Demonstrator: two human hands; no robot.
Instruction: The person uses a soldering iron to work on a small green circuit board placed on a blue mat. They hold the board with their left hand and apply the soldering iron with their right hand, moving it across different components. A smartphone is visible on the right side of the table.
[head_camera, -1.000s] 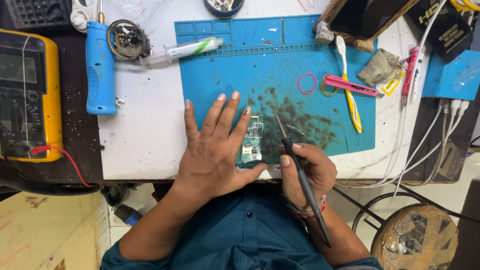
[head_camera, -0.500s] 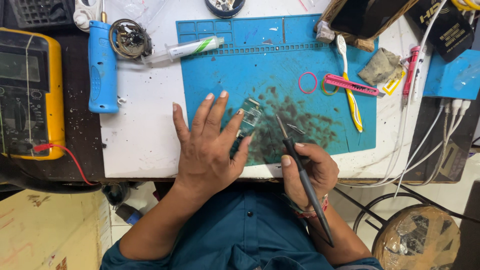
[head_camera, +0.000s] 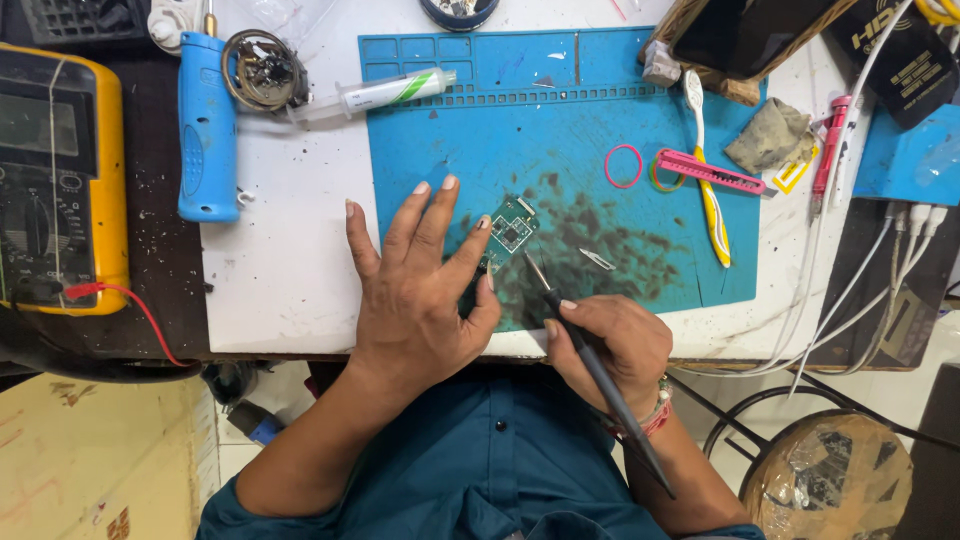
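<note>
Low in the middle of the frame, the right hand (head_camera: 610, 345) is closed round a dark soldering pen (head_camera: 590, 360), tip pointing up-left. Left of it, the left hand (head_camera: 415, 290) lies flat, fingers spread, fingertips touching a small green circuit board (head_camera: 512, 228). That board sits on the blue mat (head_camera: 640, 110) near frame centre, just above the pen's tip. Farther up lie a syringe (head_camera: 385, 93) and a blue tool (head_camera: 205, 125).

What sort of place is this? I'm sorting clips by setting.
Most likely an electronics repair bench: a small green circuit board on a blue work mat, a soldering iron in the right hand, and a yellow multimeter.
</note>
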